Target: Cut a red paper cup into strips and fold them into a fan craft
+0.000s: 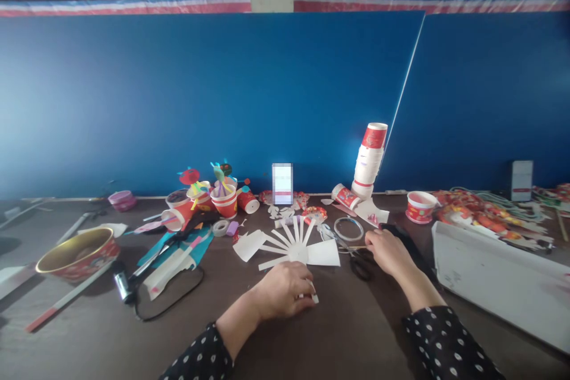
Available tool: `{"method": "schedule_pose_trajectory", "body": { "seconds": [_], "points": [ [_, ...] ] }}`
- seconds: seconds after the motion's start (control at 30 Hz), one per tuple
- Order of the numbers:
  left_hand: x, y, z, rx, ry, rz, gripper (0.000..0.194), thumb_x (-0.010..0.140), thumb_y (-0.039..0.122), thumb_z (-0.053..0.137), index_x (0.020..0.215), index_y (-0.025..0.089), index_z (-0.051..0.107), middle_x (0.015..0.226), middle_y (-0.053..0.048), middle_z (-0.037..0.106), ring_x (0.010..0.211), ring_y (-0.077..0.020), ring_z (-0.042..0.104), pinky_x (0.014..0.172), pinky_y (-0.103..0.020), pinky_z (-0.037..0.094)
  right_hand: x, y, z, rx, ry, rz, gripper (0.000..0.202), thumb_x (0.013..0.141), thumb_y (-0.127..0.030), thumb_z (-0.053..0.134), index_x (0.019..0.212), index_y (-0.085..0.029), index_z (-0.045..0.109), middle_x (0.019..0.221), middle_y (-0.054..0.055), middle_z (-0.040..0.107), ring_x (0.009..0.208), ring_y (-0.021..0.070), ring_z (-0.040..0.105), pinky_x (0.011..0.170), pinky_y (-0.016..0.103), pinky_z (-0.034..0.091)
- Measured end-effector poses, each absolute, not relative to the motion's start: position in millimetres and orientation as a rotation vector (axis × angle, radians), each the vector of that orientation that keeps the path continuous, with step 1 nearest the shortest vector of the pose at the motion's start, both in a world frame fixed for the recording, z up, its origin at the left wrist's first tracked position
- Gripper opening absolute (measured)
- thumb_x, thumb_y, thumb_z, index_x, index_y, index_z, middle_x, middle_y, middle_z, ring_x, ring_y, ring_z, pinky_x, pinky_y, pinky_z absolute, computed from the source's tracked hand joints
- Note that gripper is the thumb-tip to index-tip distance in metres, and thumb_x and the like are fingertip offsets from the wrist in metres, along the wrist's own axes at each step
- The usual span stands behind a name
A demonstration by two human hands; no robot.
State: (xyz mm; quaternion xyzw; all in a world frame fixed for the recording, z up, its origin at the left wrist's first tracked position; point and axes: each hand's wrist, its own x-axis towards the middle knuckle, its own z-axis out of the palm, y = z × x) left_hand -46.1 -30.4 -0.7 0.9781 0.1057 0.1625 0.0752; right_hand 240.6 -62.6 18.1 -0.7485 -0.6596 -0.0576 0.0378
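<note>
My left hand (287, 291) is closed, fingers and thumb pinching a small white paper piece (315, 295) just above the table. Directly beyond it lies a flattened white paper cup (297, 252), its wall cut into narrow strips that fan out from the round base, with wider flaps at left and right. My right hand (386, 249) rests on the table to the right, fingers curled downward; what is under them is hidden. Black-handled scissors (360, 267) lie beside its fingertips, and a thin tan stick (356, 247) runs towards them.
A roll of clear tape (348, 229) sits behind the scissors. Stacked paper cups (369, 160) lean near the blue partition (267, 101). At left are a glue gun (123, 284) with a cord and a gold-lined bowl (80, 255). A white board (499, 279) lies at right.
</note>
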Motion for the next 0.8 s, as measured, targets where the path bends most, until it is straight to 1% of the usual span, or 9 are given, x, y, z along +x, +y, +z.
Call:
{"method": "schedule_pose_trajectory", "body": {
  "seconds": [0.07,0.13,0.27,0.37,0.5,0.6,0.7,0.8],
  "points": [
    [-45.5,-32.6,0.6,2.917,0.342,0.487,0.031,0.078,0.048,0.06,0.084,0.018,0.063,0.085,-0.005,0.064,0.079,-0.0188,0.058,0.071,-0.028,0.044,240.6,-62.7,17.3,-2.284,-2.036,-0.183,0.015,0.08,-0.008,0.049,0.078,-0.019,0.059,0.089,0.005,0.064,0.087,0.0198,0.057,0.065,0.027,0.034],
    [-44.5,-34.3,1.3,2.914,0.381,0.485,0.037,0.074,0.053,0.063,0.084,0.017,0.062,0.083,-0.006,0.063,0.079,-0.0198,0.058,0.07,-0.029,0.044,241.7,-62.2,16.2,-2.268,-2.047,-0.184,0.016,0.081,-0.007,0.047,0.079,-0.019,0.057,0.089,0.006,0.063,0.086,0.0193,0.057,0.066,0.027,0.033],
    [-44.1,-36.0,2.5,2.926,0.412,0.469,0.023,0.083,0.04,0.056,0.082,0.017,0.06,0.08,-0.005,0.063,0.079,-0.0193,0.058,0.071,-0.029,0.043,245.3,-60.3,13.7,-2.245,-2.048,-0.189,0.017,0.084,-0.008,0.044,0.081,-0.019,0.056,0.085,0.005,0.064,0.081,0.0187,0.059,0.065,0.027,0.033],
    [-45.9,-36.2,4.9,2.924,0.382,0.473,0.019,0.084,0.034,0.053,0.08,0.017,0.059,0.078,-0.005,0.062,0.077,-0.0188,0.057,0.07,-0.028,0.043,247.7,-58.6,11.6,-2.235,-2.023,-0.214,0.017,0.084,-0.009,0.042,0.084,-0.018,0.057,0.083,0.006,0.065,0.08,0.0193,0.059,0.066,0.028,0.033],
    [-48.0,-36.1,8.6,2.862,0.313,0.462,0.019,0.08,0.036,0.059,0.08,0.016,0.059,0.078,-0.005,0.063,0.079,-0.0184,0.058,0.071,-0.026,0.044,249.2,-56.8,9.3,-2.189,-2.006,-0.248,0.022,0.085,-0.009,0.041,0.093,-0.019,0.059,0.094,0.007,0.063,0.089,0.0192,0.058,0.072,0.028,0.035],
    [-48.0,-36.3,9.5,2.842,0.303,0.467,0.016,0.083,0.031,0.056,0.076,0.017,0.06,0.078,-0.004,0.063,0.078,-0.0167,0.059,0.07,-0.024,0.044,248.1,-56.3,9.2,-2.157,-2.016,-0.262,0.025,0.086,-0.009,0.04,0.092,-0.02,0.061,0.099,0.006,0.062,0.094,0.0177,0.057,0.076,0.026,0.035],
    [-47.5,-36.0,8.2,2.864,0.292,0.466,0.019,0.084,0.027,0.053,0.068,0.017,0.059,0.076,-0.004,0.062,0.076,-0.0157,0.059,0.068,-0.023,0.043,244.7,-55.6,9.7,-2.159,-2.027,-0.268,0.024,0.086,-0.01,0.041,0.087,-0.02,0.062,0.096,0.005,0.063,0.087,0.0161,0.059,0.073,0.026,0.035],
    [-47.4,-35.0,6.8,2.886,0.274,0.475,0.023,0.084,0.028,0.053,0.064,0.017,0.058,0.077,-0.004,0.063,0.075,-0.0155,0.058,0.067,-0.024,0.042,239.7,-53.3,9.8,-2.185,-2.029,-0.284,0.021,0.085,-0.012,0.043,0.082,-0.021,0.062,0.088,0.003,0.064,0.078,0.0154,0.06,0.067,0.027,0.034]
  ]
}}
